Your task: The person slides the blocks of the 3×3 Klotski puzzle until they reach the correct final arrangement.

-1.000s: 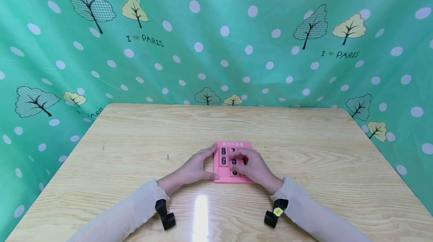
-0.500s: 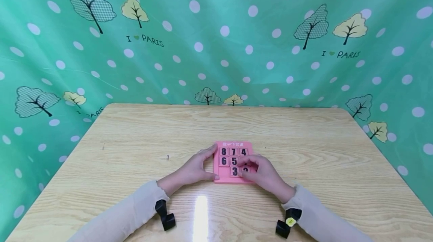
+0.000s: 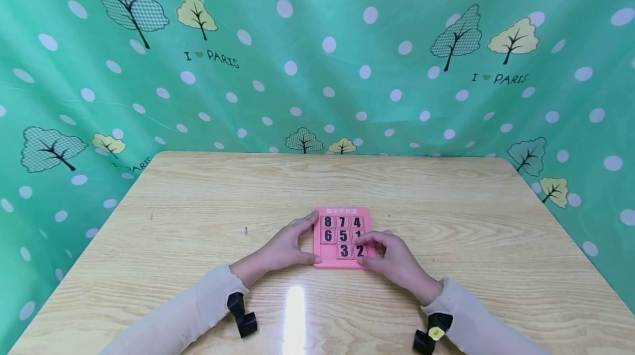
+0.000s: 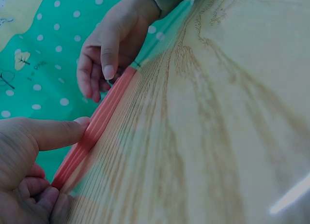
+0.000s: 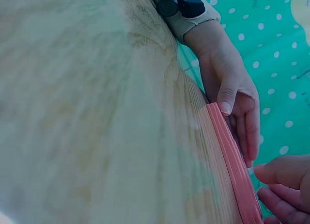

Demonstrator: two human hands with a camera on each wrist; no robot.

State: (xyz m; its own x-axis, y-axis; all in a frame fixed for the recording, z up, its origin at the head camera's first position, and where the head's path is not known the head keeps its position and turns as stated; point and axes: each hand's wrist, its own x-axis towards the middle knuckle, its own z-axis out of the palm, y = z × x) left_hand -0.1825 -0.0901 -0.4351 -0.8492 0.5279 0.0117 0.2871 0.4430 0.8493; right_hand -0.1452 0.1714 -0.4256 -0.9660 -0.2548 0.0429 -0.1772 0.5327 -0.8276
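A pink sliding number puzzle (image 3: 342, 264) lies flat on the table. Its rows read 8 7 4, then 6 5 1, and the front row has a bare slot at left followed by 3 and 2. My left hand (image 3: 288, 246) holds the puzzle's left side, index finger at the far corner and thumb (image 4: 63, 132) at the near one. Over the right side is my right hand (image 3: 396, 258), its loosely bent fingers overlapping the 1 tile (image 3: 358, 234) and its thumb beside the 2 tile (image 3: 359, 251). Both wrist views show the puzzle only as a thin pink edge (image 5: 232, 161).
The wood-grain table (image 3: 223, 189) extends around the puzzle, with a bright light reflection near its front. A green dotted curtain (image 3: 327, 68) hangs behind it. Black camera mounts sit on both sleeves, the right one (image 3: 431, 333) close over the table's front.
My right hand has drawn back rightward across the puzzle, uncovering the 7, 4, 5, 3 and 2 tiles. The left hand has stayed in place.
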